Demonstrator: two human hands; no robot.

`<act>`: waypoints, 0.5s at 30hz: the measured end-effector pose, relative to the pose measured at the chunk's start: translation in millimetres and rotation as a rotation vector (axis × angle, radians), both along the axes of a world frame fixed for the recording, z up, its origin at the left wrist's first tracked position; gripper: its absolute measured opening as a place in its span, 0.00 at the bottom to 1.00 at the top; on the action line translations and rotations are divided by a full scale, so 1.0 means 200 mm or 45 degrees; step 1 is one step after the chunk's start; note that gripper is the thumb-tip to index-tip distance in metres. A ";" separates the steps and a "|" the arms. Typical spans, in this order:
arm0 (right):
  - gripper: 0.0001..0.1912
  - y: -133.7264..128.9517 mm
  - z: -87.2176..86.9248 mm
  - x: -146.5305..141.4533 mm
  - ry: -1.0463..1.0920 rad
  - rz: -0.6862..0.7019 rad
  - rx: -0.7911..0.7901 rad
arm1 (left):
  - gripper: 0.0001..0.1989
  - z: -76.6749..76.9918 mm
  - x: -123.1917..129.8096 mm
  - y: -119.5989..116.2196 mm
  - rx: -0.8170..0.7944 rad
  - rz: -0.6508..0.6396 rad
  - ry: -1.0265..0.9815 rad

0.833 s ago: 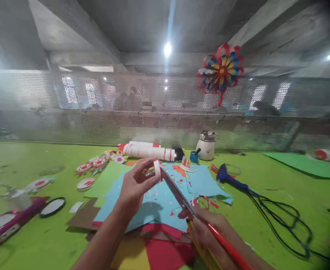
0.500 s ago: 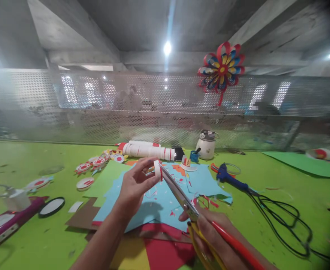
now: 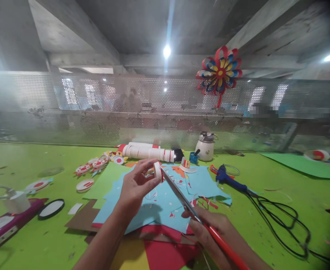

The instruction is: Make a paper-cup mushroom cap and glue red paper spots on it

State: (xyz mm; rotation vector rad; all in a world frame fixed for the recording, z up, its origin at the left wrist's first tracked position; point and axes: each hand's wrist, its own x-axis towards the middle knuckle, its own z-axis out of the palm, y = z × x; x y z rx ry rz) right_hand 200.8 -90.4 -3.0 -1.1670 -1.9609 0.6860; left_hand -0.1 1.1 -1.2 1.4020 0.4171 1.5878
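My left hand [image 3: 135, 185] holds a small white paper ring with a red edge [image 3: 157, 171] between thumb and fingers, above the blue paper sheets [image 3: 165, 210]. The tips of a pair of scissors [image 3: 180, 195] touch or nearly touch the ring's right side. At lower right, my right hand [image 3: 212, 228] is closed round the scissors, with a red pen-like stick [image 3: 223, 243] also in its grip. The scissors' handles are mostly hidden by that hand.
A blue glue gun [image 3: 232, 181] with black cable lies to the right. Behind are a white bottle [image 3: 205, 147], a blue jar [image 3: 194, 157] and white paper rolls [image 3: 145, 152]. A purple power strip [image 3: 10, 225] and red-and-white discs [image 3: 84, 185] stand left.
My right hand has shifted round the scissors, and the yellow handles seen before are now mostly hidden. The blades look more closed. My left hand and the ring have barely moved.
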 end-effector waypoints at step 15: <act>0.24 0.01 0.00 0.02 0.020 -0.008 -0.074 | 0.18 0.02 0.00 -0.01 -0.068 -0.005 -0.012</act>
